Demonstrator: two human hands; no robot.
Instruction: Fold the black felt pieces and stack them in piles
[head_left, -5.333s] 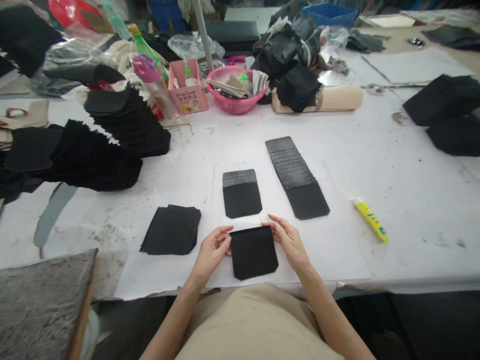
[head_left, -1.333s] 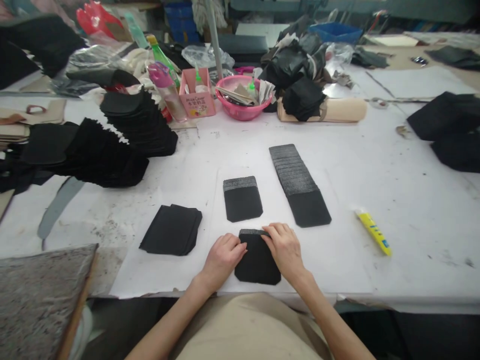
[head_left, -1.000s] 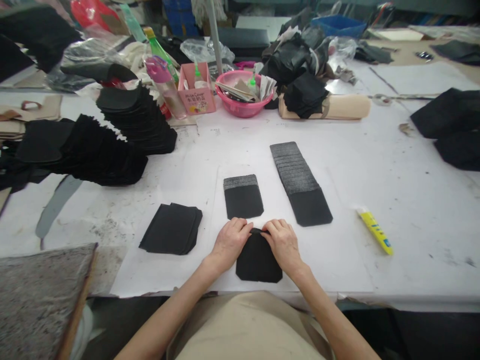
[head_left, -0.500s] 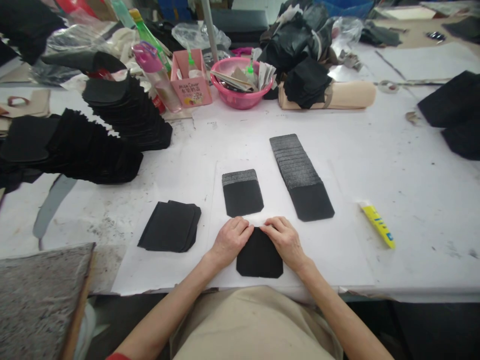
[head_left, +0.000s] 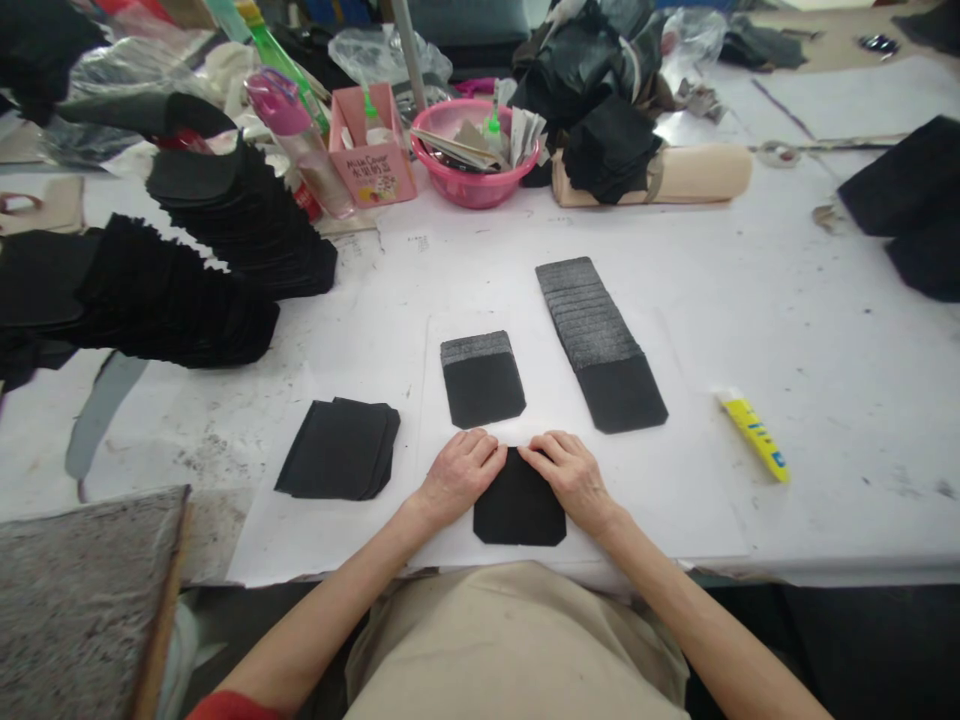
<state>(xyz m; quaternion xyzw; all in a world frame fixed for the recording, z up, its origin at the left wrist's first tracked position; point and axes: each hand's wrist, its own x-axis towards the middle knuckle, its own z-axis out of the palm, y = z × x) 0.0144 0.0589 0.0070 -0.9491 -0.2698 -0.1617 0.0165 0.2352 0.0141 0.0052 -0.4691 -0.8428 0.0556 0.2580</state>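
Observation:
A black leather-like piece (head_left: 519, 505) with cut corners lies flat on white paper, close to the table's front edge. My left hand (head_left: 465, 470) pinches its upper left corner, and my right hand (head_left: 568, 477) pinches the upper right one. Whether it is one layer or more, I cannot tell. Just beyond my hands is a small fanned stack of black pieces (head_left: 486, 390) with grey fuzzy strips along its far end. A longer overlapping row of such pieces (head_left: 619, 390) slants away at the right. Left of my hands sits a loose pile of plain black pieces (head_left: 339, 450).
A yellow tube (head_left: 756, 437) lies at the right. Tall stacks of black pieces (head_left: 240, 220) lean at the left. Along the back are a pink basin (head_left: 474, 185), a pink box (head_left: 373, 172) and a beige roll (head_left: 701, 175). A grey board (head_left: 90, 590) juts in at lower left.
The view has shifted slightly, so most things sit a little higher in it. Both hands keep their pinch at the top edge of the black piece.

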